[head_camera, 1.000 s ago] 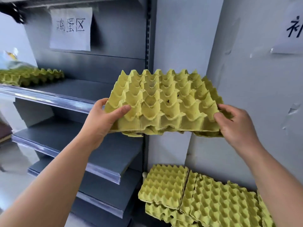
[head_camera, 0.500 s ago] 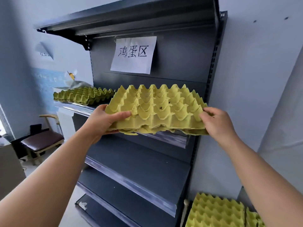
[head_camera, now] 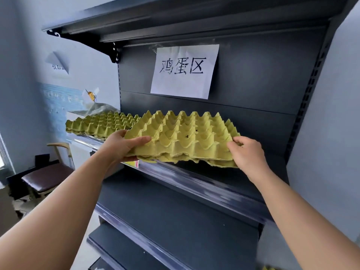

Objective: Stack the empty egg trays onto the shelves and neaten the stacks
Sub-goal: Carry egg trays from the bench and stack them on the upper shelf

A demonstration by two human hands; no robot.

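Head view: the step in hand appears to be setting a nested bundle of egg trays (head_camera: 185,137) onto the upper shelf (head_camera: 204,182), right of the stack (head_camera: 101,123) already lying there. The left hand (head_camera: 120,147) grips the bundle's left edge, thumb on top; the right hand (head_camera: 247,152) pinches the right edge with curled fingers (head_camera: 236,141). The bundle hangs roughly level over the shelf's front lip. Next it likely needs pushing inward and lowering flat beside the stack. The trays are yellow-green moulded pulp, ragged along the lower edges
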